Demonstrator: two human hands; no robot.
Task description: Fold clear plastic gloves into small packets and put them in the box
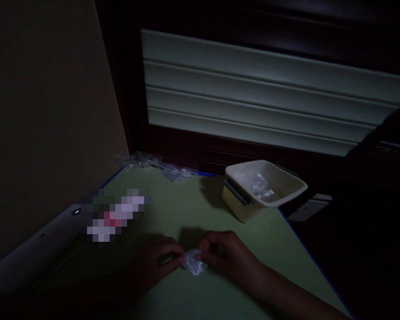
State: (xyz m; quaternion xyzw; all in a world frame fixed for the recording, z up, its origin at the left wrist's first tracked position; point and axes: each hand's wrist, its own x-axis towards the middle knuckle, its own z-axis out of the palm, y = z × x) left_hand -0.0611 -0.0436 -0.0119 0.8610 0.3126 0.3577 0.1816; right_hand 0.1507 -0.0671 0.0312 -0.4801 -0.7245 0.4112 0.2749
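A small clear plastic bag (195, 263) hangs between my two hands, low over the green tabletop (173, 209). My left hand (156, 260) pinches its left edge between thumb and forefinger. On the opposite side, my right hand (225, 253) pinches the upper right edge of the same bag. The scene is dim, and whatever the bag contains cannot be made out. Beyond my right hand stands a cream plastic bin (243, 211) with dark side handles and a few clear packets (262, 186) inside.
Crumpled clear plastic (153, 164) lies along the back edge, near a blue pen-like object (205, 174). A blurred-out item (116, 215) is at left, beside a long pale object (36, 249). A white box (310, 208) sits past the right edge. A slatted panel (253, 93) rises behind.
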